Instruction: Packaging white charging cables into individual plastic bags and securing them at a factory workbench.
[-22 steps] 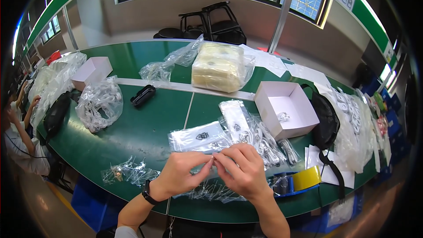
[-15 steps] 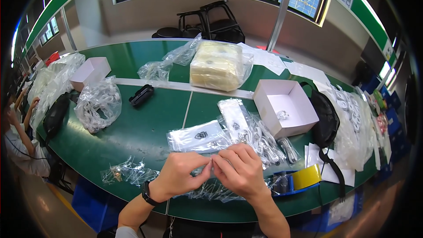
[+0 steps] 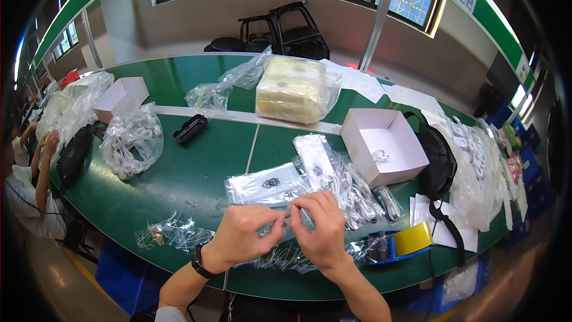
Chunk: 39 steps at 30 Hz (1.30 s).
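Observation:
My left hand (image 3: 245,232), with a black band on its wrist, pinches thumb and forefinger together near the table's front edge. Facing it, my right hand (image 3: 319,230) is also closed in a pinch, its fingertips almost touching the left ones. Whatever sits between the fingertips is too small to make out. Just beyond them lie flat clear plastic bags (image 3: 271,183) with a dark printed mark. Coiled white cables (image 3: 357,200) in clear bags lie beyond my right hand. Below both hands, small clear packets with thin metal pins (image 3: 280,257) are spread along the edge.
A blue tape dispenser with yellow tape (image 3: 413,240) stands right of my hands. Behind it are an open white box (image 3: 387,146) and a black pouch (image 3: 438,161). A bag of cables (image 3: 132,143) and a black case (image 3: 190,129) lie left. Another person (image 3: 36,185) sits far left.
My right hand has drawn slightly back and its fingers have shifted, leaving a small gap between the fingertips. My left hand stays nearly in place. The other person's hands have risen.

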Motion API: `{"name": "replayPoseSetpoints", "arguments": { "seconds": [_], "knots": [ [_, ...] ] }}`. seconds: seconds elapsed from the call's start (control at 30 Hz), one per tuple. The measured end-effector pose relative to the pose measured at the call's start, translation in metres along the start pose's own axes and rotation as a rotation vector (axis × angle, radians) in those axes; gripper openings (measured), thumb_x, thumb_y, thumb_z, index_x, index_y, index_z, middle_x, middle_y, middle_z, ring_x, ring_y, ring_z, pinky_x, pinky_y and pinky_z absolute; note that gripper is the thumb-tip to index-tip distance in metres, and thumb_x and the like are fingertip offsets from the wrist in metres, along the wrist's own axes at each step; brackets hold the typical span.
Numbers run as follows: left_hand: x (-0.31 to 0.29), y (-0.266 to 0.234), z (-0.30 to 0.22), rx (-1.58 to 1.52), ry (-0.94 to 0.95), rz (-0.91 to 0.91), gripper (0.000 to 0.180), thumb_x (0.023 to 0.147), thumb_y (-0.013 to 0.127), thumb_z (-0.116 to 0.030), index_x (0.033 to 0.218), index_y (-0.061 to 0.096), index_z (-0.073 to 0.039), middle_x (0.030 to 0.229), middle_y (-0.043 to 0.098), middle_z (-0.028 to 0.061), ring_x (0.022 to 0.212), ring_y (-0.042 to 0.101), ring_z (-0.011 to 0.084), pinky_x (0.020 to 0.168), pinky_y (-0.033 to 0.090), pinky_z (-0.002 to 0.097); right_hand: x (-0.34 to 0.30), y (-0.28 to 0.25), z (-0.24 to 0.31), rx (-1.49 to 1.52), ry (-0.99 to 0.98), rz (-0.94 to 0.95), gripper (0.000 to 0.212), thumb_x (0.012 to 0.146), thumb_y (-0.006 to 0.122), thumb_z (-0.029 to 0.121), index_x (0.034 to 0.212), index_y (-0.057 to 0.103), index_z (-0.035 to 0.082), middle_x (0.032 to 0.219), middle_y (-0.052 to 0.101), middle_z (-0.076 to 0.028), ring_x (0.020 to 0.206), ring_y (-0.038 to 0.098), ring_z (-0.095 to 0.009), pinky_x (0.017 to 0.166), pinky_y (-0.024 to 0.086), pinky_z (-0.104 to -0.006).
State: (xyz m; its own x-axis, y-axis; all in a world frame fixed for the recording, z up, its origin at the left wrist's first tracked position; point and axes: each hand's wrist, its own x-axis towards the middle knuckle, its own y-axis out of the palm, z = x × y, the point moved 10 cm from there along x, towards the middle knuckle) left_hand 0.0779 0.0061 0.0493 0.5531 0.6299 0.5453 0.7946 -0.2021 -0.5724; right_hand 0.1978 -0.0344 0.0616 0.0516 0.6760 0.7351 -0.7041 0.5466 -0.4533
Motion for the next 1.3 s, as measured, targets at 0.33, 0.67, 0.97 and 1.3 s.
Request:
{"name": "replayPoseSetpoints", "arguments": {
  "seconds": [0.33,0.67,0.97,1.3],
  "knots": [
    [-0.001,-0.005,0.006,0.009,-0.025,-0.083,0.009,0.080,0.069,-0.004,0.088,0.075,-0.002,0.074,0.071,0.0127,0.063,0.070,0.0271,0.058,0.053,0.0326,0.003,0.005,0.007,-0.087,-0.039,-0.011,0.019,0.078,0.068,-0.008,0.096,0.063,-0.001,0.092,0.063,-0.014,0.085,0.060,-0.033,0.074,0.050,-0.0394],
    [-0.003,-0.006,0.005,0.019,-0.059,-0.128,0.012,0.084,0.066,-0.002,0.090,0.076,0.000,0.078,0.074,0.0124,0.069,0.073,0.0236,0.063,0.057,0.0293,0.004,-0.015,-0.037,0.013,0.212,-0.093,0.008,0.088,0.063,-0.004,0.095,0.063,-0.003,0.091,0.062,-0.014,0.085,0.062,-0.029,0.078,0.050,-0.0356],
    [0.003,-0.030,0.018,-0.226,-0.179,-0.292,0.018,0.091,0.058,-0.003,0.089,0.074,0.006,0.086,0.076,0.0137,0.080,0.074,0.0204,0.077,0.056,0.0286,-0.013,-0.056,-0.075,0.558,0.538,-0.492,0.012,0.098,0.059,0.003,0.099,0.065,-0.007,0.091,0.065,-0.006,0.084,0.062,-0.011,0.080,0.051,-0.0255],
    [-0.002,-0.071,0.068,-0.361,-0.287,-0.472,0.023,0.100,0.052,-0.005,0.096,0.070,0.010,0.088,0.074,0.0140,0.085,0.073,0.0180,0.076,0.055,0.0266,-0.021,0.042,-0.034,0.363,0.409,0.252,0.008,0.085,0.070,-0.001,0.092,0.070,-0.001,0.087,0.069,-0.007,0.074,0.062,-0.013,0.070,0.051,-0.0253]
  ]
}}
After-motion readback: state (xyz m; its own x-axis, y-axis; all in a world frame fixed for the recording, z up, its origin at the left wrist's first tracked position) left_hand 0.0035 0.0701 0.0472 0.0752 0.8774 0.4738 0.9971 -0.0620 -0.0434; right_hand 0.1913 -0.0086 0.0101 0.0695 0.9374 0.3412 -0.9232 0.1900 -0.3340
